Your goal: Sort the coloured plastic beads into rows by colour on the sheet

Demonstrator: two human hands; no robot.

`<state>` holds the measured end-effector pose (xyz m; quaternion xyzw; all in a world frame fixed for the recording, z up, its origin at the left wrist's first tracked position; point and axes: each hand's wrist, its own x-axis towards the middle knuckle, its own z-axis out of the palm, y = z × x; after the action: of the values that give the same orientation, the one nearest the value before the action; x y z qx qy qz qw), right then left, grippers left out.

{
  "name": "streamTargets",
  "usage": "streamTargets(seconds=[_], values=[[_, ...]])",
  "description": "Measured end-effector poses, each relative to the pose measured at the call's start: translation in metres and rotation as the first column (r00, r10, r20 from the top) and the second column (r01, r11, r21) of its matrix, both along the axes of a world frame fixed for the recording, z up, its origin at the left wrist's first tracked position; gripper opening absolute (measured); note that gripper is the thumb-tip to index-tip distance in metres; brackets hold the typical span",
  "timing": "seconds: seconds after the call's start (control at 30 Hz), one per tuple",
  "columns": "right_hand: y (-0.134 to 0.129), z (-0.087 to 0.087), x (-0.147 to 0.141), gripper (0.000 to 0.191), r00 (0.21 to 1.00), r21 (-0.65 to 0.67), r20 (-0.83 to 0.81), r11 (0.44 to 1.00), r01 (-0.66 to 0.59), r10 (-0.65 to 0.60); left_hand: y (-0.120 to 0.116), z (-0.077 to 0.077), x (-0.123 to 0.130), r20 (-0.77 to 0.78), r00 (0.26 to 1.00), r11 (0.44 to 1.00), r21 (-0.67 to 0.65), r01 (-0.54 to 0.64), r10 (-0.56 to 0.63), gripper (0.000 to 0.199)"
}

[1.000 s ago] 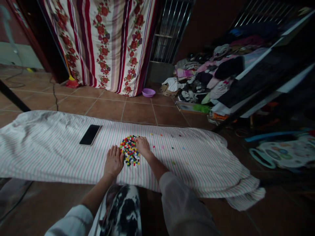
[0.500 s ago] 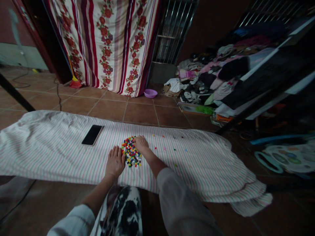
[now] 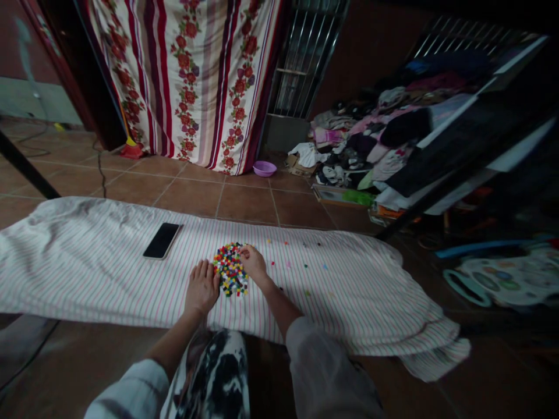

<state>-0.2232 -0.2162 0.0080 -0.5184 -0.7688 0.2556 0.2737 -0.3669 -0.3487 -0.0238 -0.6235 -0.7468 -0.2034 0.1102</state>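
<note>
A heap of small coloured pieces lies on the striped cloth in front of me. Flat on the cloth at the heap's left edge rests my left hand, its fingers stretched out. My right hand is at the heap's upper right edge, thumb and fingers pinched together; whatever they hold is too small to make out. To the right, several single pieces are spread apart, among them a red one, a green one and a blue one.
A dark-screened phone lies left of the heap. Beyond the cloth are a purple basin, a floral curtain and a pile of clothes. Dark slanting bars stand at both sides.
My right hand has lifted slightly and drawn back towards the heap's edge, its fingers now pinched. A dark piece beside my right forearm has come into view. My left hand stays flat.
</note>
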Motion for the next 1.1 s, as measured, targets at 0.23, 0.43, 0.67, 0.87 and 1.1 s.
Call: streamTargets(seconds=[0.23,0.43,0.67,0.87,1.1], values=[[-0.019,-0.006,0.041,0.026,0.996,0.044,-0.071,0.998,0.05,-0.047,-0.001,0.003,0.0,0.013,1.0,1.0,0.004,0.009,-0.009,0.048],[-0.044,-0.008,0.102,0.027,0.983,0.122,-0.153,0.985,0.122,-0.103,-0.002,0.005,0.0,0.042,0.999,1.0,0.021,0.011,-0.012,0.048],[-0.063,-0.017,0.152,0.026,0.955,0.071,-0.178,0.965,0.253,-0.237,-0.004,0.007,-0.002,0.021,0.999,0.999,0.022,0.039,-0.04,0.049],[-0.071,-0.026,0.146,0.027,0.969,0.12,-0.107,0.965,0.233,-0.221,-0.005,0.005,-0.003,-0.002,0.998,0.997,0.048,0.058,-0.058,0.045],[-0.08,-0.032,0.143,0.032,0.982,0.253,-0.022,0.949,0.189,-0.19,-0.005,0.004,-0.004,0.022,0.997,0.997,0.045,0.067,-0.068,0.047]])
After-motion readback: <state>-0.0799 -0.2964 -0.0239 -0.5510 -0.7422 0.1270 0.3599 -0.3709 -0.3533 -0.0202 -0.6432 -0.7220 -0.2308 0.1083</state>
